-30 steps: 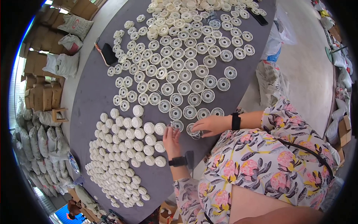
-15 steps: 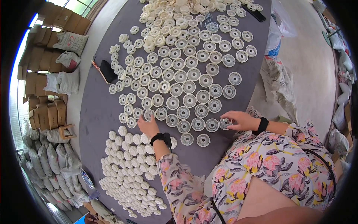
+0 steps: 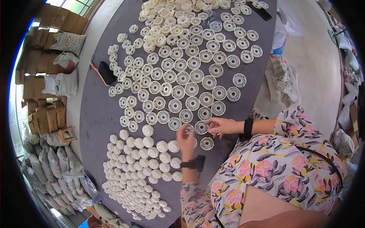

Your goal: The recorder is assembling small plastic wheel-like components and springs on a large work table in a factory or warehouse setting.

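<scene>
My left hand (image 3: pixel 185 136) is over the near row of white round plastic parts with dark centre holes. Motion smears its fingers, so whether they hold anything is unclear. To its right, my right hand (image 3: pixel 223 126) reaches leftward, fingers bent and apart, beside a round part (image 3: pixel 201 127); its palm covers the parts beneath. Closer to me lies another such part (image 3: pixel 207 143). Loose rows of these discs (image 3: pixel 193 89) spread up the table. Left of my left arm sit many domed white pieces (image 3: pixel 143 163), apparently capped assemblies.
The dark grey table (image 3: pixel 99 125) curves round the parts. A heap of cream rings (image 3: pixel 178 15) and some clear plastic pieces (image 3: pixel 215 26) lie at the far end, near a black phone (image 3: pixel 260 12). A black pouch (image 3: pixel 108 73) rests at left. Cartons (image 3: pixel 45 117) and sacks (image 3: pixel 53 161) line the floor.
My left hand has moved right, from the left rows toward my right hand. My right hand has shifted left. More domed pieces show where my left arm was.
</scene>
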Motion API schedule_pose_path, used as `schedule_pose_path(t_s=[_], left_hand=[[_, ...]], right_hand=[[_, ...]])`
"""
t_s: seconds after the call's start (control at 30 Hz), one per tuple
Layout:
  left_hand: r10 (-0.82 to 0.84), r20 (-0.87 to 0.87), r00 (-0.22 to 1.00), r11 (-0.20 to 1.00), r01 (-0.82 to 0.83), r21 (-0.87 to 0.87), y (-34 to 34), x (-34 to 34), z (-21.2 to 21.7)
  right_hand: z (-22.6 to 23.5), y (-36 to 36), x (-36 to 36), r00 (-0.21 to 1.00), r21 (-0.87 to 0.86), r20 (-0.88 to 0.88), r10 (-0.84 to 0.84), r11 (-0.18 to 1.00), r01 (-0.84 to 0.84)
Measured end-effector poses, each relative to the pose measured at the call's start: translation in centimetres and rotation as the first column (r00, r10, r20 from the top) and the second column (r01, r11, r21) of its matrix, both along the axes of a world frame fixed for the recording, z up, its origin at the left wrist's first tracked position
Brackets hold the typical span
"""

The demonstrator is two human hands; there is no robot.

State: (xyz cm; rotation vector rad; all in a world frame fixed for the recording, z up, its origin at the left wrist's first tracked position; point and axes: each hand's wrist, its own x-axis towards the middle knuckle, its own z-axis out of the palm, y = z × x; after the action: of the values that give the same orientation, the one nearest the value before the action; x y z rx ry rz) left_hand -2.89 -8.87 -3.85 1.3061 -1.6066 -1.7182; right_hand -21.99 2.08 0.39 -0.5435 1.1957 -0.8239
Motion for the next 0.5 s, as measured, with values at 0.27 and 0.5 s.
schedule_pose_path(t_s=[0.27,0.5], left_hand=[[0.213,0.481,0.850,0.878,0.049,-0.476,-13.7,2.5,0.7],[-0.045,0.846,0.531,0.776,0.552,-0.305,-17.6,3.1,0.1]], right_hand=[[-2.0,3.2,-2.2,0.989,0.061,-0.084,-0.123,0.990,0.129],[-2.3,4.7,-3.7,0.953,0.093,-0.141,-0.266,0.955,0.280]])
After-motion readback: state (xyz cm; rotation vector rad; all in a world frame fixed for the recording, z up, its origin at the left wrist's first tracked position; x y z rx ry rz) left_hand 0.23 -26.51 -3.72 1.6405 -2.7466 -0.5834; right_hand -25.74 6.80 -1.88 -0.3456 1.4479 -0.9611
